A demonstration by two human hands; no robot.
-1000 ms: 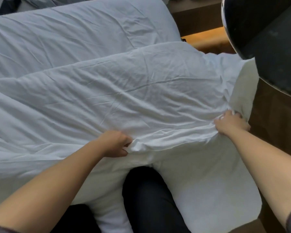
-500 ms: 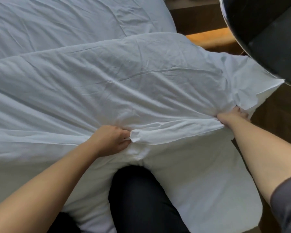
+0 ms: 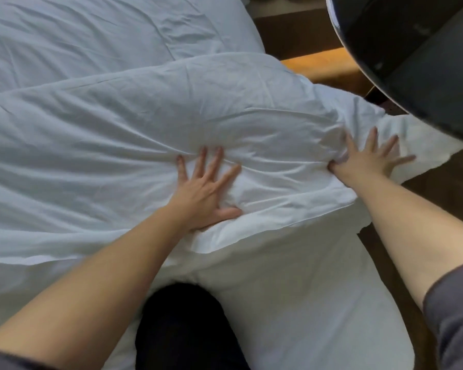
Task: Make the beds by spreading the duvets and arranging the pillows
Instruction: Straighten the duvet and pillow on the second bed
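A white duvet (image 3: 118, 134) lies folded over across the bed, its near edge running in front of me. My left hand (image 3: 206, 190) rests flat on that edge with fingers spread, palm pressing the fabric. Further right, my right hand (image 3: 369, 158) is also flat and spread on the duvet near its right corner, slightly blurred. Neither hand holds cloth. A second white duvet or cover (image 3: 104, 30) fills the far part of the bed. The white sheet (image 3: 305, 303) hangs down the bed's side below the duvet edge. No pillow is clearly visible.
My dark-trousered knee (image 3: 187, 324) presses against the bed's side at the bottom. A large black rounded object (image 3: 412, 54) fills the top right corner. Brown wooden flooring (image 3: 444, 188) and a lit wooden ledge (image 3: 318, 62) lie right of the bed.
Both hands have let go of the duvet's edge and opened flat onto it, further up the bed. The duvet edge has dropped and now lies on the bed.
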